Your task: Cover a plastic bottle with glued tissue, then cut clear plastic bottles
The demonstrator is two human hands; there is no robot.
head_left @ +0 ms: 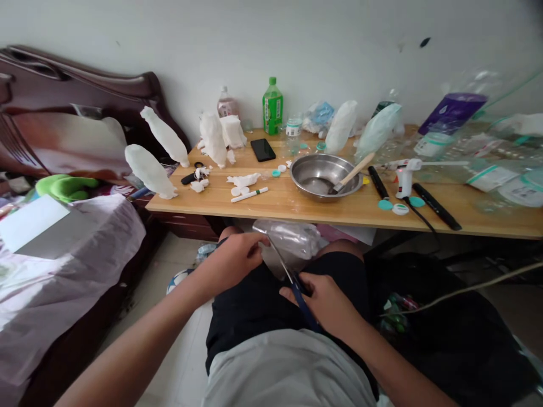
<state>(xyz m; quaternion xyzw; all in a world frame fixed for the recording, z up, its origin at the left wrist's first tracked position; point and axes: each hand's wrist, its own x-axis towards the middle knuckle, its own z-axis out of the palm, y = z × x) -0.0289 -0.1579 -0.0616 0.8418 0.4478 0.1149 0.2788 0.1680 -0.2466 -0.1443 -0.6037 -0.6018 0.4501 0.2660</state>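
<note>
My left hand (231, 261) is closed around a clear plastic bottle (292, 237) held over my lap, below the table edge. My right hand (324, 302) grips the blue handles of a pair of scissors (292, 280). The metal blades point up and left toward the bottle and my left fingers. Whether the blades touch the plastic is hard to tell. I am seated, in dark shorts and a grey shirt.
The wooden table (297, 209) carries a steel bowl (324, 176) with a brush, a glue gun (403, 175), a black phone (263, 150), a green bottle (272, 106), white paper-covered figures (150, 169), caps and plastic bottles (487, 164). A bed (63, 254) lies left, a dark bag (445, 316) right.
</note>
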